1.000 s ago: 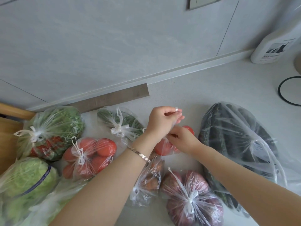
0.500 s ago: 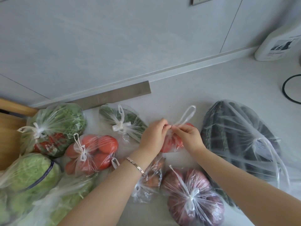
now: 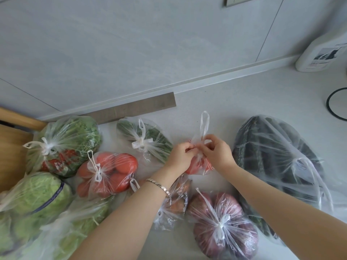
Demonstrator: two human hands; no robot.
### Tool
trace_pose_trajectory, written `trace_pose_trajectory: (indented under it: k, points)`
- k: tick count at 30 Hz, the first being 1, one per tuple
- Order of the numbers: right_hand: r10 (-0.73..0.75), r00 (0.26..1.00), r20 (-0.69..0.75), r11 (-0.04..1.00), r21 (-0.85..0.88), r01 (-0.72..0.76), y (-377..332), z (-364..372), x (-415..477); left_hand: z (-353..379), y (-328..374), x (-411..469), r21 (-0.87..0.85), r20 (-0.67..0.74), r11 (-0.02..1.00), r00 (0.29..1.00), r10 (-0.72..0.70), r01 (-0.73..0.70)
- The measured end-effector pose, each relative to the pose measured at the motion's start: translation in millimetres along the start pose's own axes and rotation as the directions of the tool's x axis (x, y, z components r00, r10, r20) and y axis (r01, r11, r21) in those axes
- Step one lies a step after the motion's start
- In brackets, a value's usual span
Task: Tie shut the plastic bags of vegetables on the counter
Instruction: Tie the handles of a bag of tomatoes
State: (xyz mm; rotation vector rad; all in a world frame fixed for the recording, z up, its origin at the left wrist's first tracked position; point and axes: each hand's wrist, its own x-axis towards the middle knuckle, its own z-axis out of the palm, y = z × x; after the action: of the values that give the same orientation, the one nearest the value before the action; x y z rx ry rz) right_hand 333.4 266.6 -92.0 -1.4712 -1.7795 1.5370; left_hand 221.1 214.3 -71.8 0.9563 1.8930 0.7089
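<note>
**Both grips on the neck of the small tomato bag**

Head view: my left grip (image 3: 181, 156) and my right grip (image 3: 216, 152) meet over the small tomato bag (image 3: 195, 168), which sits on the pale worktop (image 3: 244, 94) near the middle of the spread. Both grips are narrow. The fingers of each are curled and pinch the gathered plastic at the bag's neck, knuckles almost touching. One handle loop (image 3: 204, 122) stands up above my fingers; I cannot tell where the other handle runs, since my fingers hide it. A bracelet (image 3: 159, 186) circles my left wrist.

Knotted bags lie all around. To the left is a larger tomato bag (image 3: 112, 171), with a bag of dark green vegetables (image 3: 150, 136) behind it, just beside my left grip. Further left sit a bag of leafy greens (image 3: 63, 139) and a cabbage bag (image 3: 35, 194). Under my left forearm lies a little bag (image 3: 176, 203) of brownish things. A bag of red onions (image 3: 221, 228) sits near the front, between my forearms. The big bag of dark vegetables (image 3: 277, 166) lies to the right, its handles tied.

A white bottle (image 3: 321, 53) stands at the far right against the wall, with a black cable (image 3: 332, 109) curving on the worktop in front of it. A wooden board (image 3: 11, 147) shows at the left edge.
</note>
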Motion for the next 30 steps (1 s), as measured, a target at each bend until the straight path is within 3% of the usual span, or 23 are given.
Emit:
trace_pose_trajectory:
  k: [4,10,15,20,24,30]
  points:
    - [-0.003,0.999,0.047,0.995,0.095,-0.002,5,-6,-6,2,6,2,-0.014,0.069,0.992,0.99,-0.126,0.128]
    - [-0.237,0.966,0.103,0.926,-0.277,0.257,7,-5,-7,-3,9,6,0.037,0.175,0.986,0.97,-0.167,0.163]
    - [-0.261,0.943,0.207,0.844,-0.425,0.327,1,-5,-6,-5,6,4,0.016,0.214,0.99,0.967,-0.141,0.141]
    - [-0.146,0.956,0.253,0.934,-0.283,0.218,2,-12,-1,-4,1,0,-0.143,0.249,0.965,0.952,-0.18,0.22]
    - [-0.078,0.943,0.323,0.935,-0.305,0.182,-2,-18,2,0,1,-2,-0.145,0.219,0.982,0.972,-0.091,0.124]
    - [-0.177,0.97,0.169,0.954,-0.214,0.211,-1,-17,-6,4,2,-3,-0.047,0.13,0.998,0.991,-0.042,0.048]
